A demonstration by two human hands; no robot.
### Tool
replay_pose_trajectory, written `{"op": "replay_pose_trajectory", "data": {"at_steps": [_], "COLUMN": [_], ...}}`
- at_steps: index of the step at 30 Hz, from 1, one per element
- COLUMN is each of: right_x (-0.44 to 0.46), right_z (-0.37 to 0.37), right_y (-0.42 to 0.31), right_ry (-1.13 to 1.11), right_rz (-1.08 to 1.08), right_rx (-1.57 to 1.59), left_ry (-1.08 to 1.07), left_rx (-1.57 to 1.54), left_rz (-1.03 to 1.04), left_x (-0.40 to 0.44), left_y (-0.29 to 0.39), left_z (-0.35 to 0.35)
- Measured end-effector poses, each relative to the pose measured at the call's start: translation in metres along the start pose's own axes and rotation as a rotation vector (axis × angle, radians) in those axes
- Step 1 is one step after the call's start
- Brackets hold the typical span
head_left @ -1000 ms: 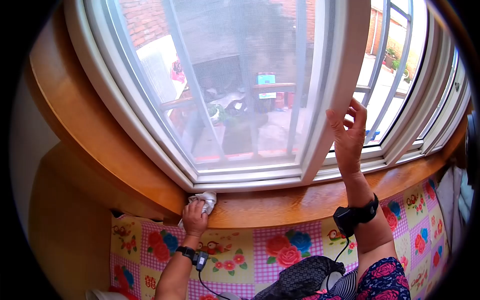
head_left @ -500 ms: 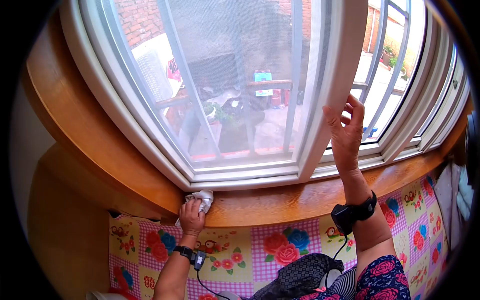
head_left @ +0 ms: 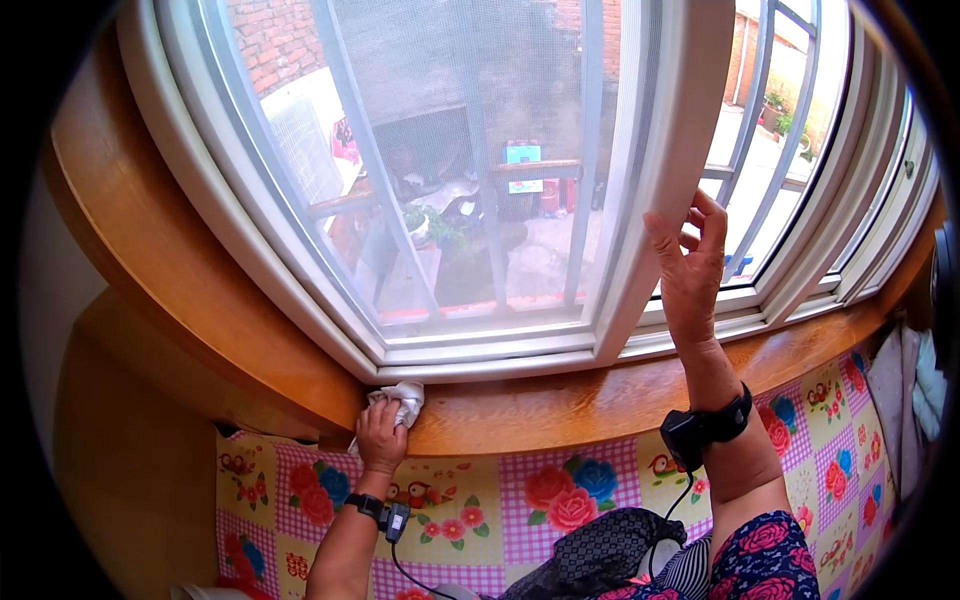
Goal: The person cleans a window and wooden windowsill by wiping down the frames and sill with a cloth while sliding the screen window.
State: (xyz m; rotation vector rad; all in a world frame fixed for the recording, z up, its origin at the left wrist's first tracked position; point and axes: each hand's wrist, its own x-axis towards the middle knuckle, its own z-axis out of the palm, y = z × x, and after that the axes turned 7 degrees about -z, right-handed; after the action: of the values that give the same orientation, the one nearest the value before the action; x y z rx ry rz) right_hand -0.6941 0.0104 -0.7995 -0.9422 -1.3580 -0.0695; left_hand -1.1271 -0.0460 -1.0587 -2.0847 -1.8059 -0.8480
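Observation:
My left hand (head_left: 381,436) is closed over a crumpled white cloth (head_left: 407,398). It presses the cloth on the wooden sill (head_left: 520,405), at the left corner just below the window frame. Higher up on the right, my right hand (head_left: 692,270) grips the upright edge of the white window sash (head_left: 640,240), thumb on the near face and fingers curled behind it. Parts of those fingers are hidden. A fine mesh screen (head_left: 450,130) fills the pane to the left of that edge.
Metal bars (head_left: 352,110) stand outside the window. Below the sill lies a flowered, checked cover (head_left: 470,560). Curved wooden trim (head_left: 190,270) runs up the left side. Grey fabric (head_left: 893,385) hangs at the far right. Cables run from both wrist straps.

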Motion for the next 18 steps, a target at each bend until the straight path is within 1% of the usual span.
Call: {"op": "replay_pose_trajectory", "data": {"at_steps": [4, 10, 18], "right_x": [-0.0004, -0.0001, 0.0], "right_z": [-0.0003, 0.0004, 0.0004], "right_y": [0.003, 0.0007, 0.0007], "right_ry": [0.011, 0.01, 0.005], "right_rz": [-0.035, 0.009, -0.003], "right_rx": [-0.051, 0.022, -0.001], "left_ry": [-0.015, -0.016, -0.013], "left_rx": [0.006, 0.006, 0.01], "left_rz": [-0.009, -0.01, -0.013], "left_x": [-0.0003, -0.0006, -0.0016], "left_y": [0.0001, -0.0006, -0.0015], "left_z": [-0.0003, 0.0006, 0.0017]}}
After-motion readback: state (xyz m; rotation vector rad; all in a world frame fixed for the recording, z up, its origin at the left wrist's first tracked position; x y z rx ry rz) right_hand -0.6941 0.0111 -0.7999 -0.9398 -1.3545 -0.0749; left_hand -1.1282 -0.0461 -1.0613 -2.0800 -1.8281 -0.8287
